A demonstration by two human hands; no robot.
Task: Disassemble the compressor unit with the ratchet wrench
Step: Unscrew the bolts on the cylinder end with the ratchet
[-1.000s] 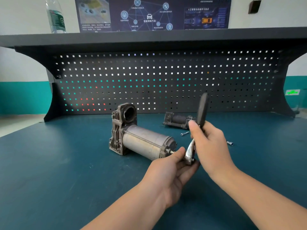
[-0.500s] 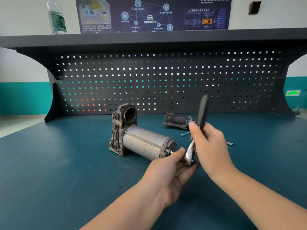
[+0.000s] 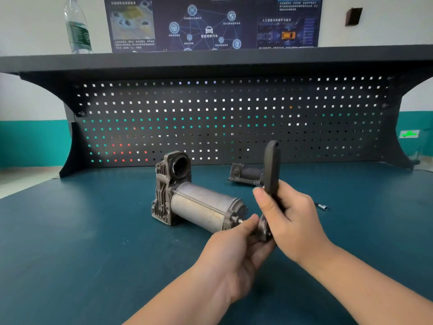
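Observation:
The compressor unit (image 3: 199,205), a grey metal cylinder with a cast ribbed head at its far left end, lies on the teal bench. The ratchet wrench (image 3: 271,170) stands nearly upright at the cylinder's near right end, its black handle up and its chrome head low. My right hand (image 3: 290,219) grips the handle. My left hand (image 3: 236,249) pinches the wrench head, thumb beside a small bolt stub on the compressor's end cap. The socket itself is hidden by my fingers.
A detached dark compressor part (image 3: 246,174) lies behind the wrench near the pegboard (image 3: 222,118). A loose bolt (image 3: 322,206) lies on the bench (image 3: 82,242) to the right of my right hand. A water bottle (image 3: 78,26) stands on the top shelf.
The wrench handle has swung slightly to the right, towards upright, with my right hand following. My left hand stays on the wrench head. The compressor has not moved.

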